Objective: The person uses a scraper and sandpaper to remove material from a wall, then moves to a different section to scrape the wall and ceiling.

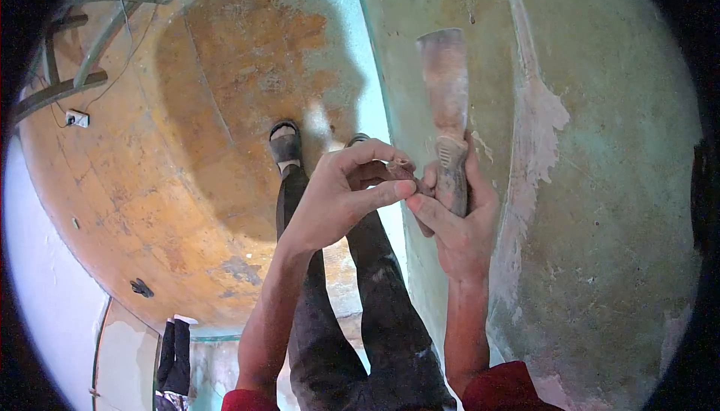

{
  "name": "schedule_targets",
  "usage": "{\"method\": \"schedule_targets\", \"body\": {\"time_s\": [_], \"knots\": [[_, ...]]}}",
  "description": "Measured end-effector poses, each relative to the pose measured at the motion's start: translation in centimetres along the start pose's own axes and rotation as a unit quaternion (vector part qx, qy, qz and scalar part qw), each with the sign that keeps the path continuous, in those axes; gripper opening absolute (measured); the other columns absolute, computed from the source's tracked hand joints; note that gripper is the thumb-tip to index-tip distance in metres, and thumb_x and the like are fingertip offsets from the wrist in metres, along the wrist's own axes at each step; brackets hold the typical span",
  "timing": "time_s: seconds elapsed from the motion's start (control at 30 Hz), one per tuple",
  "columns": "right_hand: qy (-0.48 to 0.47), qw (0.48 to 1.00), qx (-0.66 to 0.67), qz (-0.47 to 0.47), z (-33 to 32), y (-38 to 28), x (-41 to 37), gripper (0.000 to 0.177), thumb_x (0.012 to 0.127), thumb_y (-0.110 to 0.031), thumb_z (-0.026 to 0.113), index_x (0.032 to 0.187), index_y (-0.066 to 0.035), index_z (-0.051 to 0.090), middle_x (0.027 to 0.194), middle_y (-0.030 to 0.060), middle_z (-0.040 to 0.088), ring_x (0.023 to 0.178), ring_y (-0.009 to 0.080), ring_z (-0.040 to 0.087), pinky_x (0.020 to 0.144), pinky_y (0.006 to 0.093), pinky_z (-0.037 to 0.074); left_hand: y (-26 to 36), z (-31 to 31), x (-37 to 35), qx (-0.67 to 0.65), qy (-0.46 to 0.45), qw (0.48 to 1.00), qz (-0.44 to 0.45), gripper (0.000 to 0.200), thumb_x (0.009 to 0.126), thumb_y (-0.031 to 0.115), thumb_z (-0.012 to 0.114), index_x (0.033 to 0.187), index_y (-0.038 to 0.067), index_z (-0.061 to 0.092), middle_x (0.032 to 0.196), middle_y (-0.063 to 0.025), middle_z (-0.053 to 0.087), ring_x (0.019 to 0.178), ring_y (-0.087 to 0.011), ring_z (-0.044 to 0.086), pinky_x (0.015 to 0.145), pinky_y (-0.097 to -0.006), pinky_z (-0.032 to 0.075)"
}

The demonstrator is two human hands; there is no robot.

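Near the middle of the head view, my left hand [341, 197] pinches a small reddish-brown lump [401, 171] between thumb and fingers. My right hand [461, 227] holds a putty knife [450, 175] by its worn handle, the broad stained blade pointing up and away. The thumb and a finger of my right hand also touch the lump's lower right end, so the two hands nearly meet there. What exactly the lump is cannot be made out.
A greenish wall [615, 186] with a pale patched strip fills the right side. My sandaled foot [285, 141] stands on the orange-brown floor [217, 178]. Upper left are a wooden frame [112, 36], a cable and a socket [77, 118]. Another person's dark-clothed legs [175, 355] show lower left.
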State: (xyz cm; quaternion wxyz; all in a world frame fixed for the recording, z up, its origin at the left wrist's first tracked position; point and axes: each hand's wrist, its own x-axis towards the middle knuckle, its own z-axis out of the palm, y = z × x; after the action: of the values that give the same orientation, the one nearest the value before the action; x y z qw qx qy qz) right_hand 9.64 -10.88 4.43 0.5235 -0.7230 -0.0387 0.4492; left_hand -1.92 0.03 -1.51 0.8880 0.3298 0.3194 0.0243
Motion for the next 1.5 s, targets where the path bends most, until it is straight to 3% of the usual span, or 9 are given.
{"method": "schedule_targets", "body": {"time_s": [0.5,0.67,0.9,1.0,1.1,1.2,1.3,1.43,1.5], "knots": [[-0.014,0.996,0.081,-0.033,-0.5,0.2,-0.6,0.067,0.075,-0.003,0.076,0.136,0.002,0.045,0.088,-0.0001,0.055,0.08,0.0066,0.053,0.074,0.0202,0.045,1.7,-0.1,-0.1,-0.037,-0.046,0.998,-0.013,0.025,0.077,0.006,0.08,0.096,-0.001,0.065,0.089,-0.007,0.07,0.079,-0.0122,0.065,0.074,-0.0265,0.052],[-0.041,0.998,0.039,-0.024,-0.6,0.0,0.5,0.076,0.081,-0.021,0.075,0.143,0.002,0.038,0.091,0.0012,0.058,0.08,0.0078,0.054,0.073,0.0211,0.044,3.8,0.0,-0.4,0.152,-0.045,0.987,0.025,0.037,0.076,0.007,0.081,0.107,-0.002,0.065,0.091,-0.01,0.071,0.082,-0.0145,0.068,0.076,-0.027,0.054],[-0.043,0.999,0.017,0.004,-1.0,0.7,0.8,0.075,0.083,-0.024,0.074,0.145,0.001,0.038,0.088,0.0009,0.058,0.081,0.0088,0.054,0.077,0.022,0.044,4.3,1.1,-0.4,0.091,0.049,0.995,0.009,0.05,0.08,0.002,0.076,0.126,-0.001,0.055,0.102,-0.0134,0.07,0.095,-0.0183,0.068,0.084,-0.0287,0.054],[-0.018,0.996,-0.059,-0.071,-1.1,2.3,0.6,0.073,0.084,-0.024,0.073,0.144,0.0,0.039,0.091,0.0011,0.059,0.081,0.0084,0.054,0.072,0.0213,0.045,4.2,1.2,-0.1,0.058,0.048,0.997,0.029,0.053,0.082,0.0,0.072,0.13,-0.001,0.051,0.108,-0.0159,0.069,0.1,-0.0191,0.066,0.089,-0.0297,0.052],[-0.01,0.999,0.037,-0.028,-0.8,2.3,0.3,0.073,0.085,-0.022,0.073,0.145,0.0,0.037,0.096,0.0024,0.06,0.083,0.0086,0.056,0.069,0.0216,0.046,3.4,1.5,0.3,0.018,0.024,0.998,0.054,0.048,0.088,0.007,0.068,0.132,-0.001,0.049,0.111,-0.0177,0.068,0.103,-0.0193,0.065,0.091,-0.0309,0.05],[-0.046,0.986,0.158,0.02,-0.8,2.4,0.4,0.073,0.088,-0.017,0.07,0.148,-0.002,0.032,0.104,0.0051,0.062,0.088,0.0113,0.06,0.068,0.024,0.049,1.6,1.6,0.9,0.023,0.055,0.994,0.089,0.039,0.096,0.02,0.059,0.128,-0.002,0.052,0.105,-0.0152,0.069,0.097,-0.0165,0.065,0.087,-0.0292,0.051],[-0.043,0.941,0.322,0.093,-0.8,3.3,-0.1,0.069,0.092,-0.009,0.06,0.151,-0.006,0.023,0.119,0.0091,0.058,0.095,0.0155,0.063,0.071,0.0291,0.054,0.2,3.2,1.5,0.099,0.11,0.985,0.087,0.035,0.102,0.03,0.048,0.108,-0.002,0.062,0.083,-0.0021,0.063,0.076,-0.0076,0.057,0.071,-0.0239,0.046],[0.008,0.936,0.33,0.12,-0.7,3.1,-0.6,0.065,0.095,-0.007,0.053,0.152,-0.011,0.022,0.118,0.0106,0.057,0.099,0.0158,0.061,0.075,0.029,0.054,-0.4,4.5,3.4,0.122,0.128,0.98,0.092,0.033,0.102,0.032,0.049,0.094,0.002,0.059,0.072,-0.0013,0.059,0.059,-0.0063,0.053,0.052,-0.021,0.042],[0.04,0.944,0.293,0.146,-1.6,3.4,-1.1,0.064,0.096,-0.006,0.053,0.152,-0.012,0.022,0.115,0.0104,0.057,0.097,0.0161,0.062,0.075,0.0286,0.054,-1.3,4.5,5.8,0.024,0.244,0.956,0.16,0.032,0.101,0.033,0.051,0.088,0.004,0.055,0.065,0.0001,0.053,0.049,-0.0055,0.047,0.043,-0.0202,0.036]]}}
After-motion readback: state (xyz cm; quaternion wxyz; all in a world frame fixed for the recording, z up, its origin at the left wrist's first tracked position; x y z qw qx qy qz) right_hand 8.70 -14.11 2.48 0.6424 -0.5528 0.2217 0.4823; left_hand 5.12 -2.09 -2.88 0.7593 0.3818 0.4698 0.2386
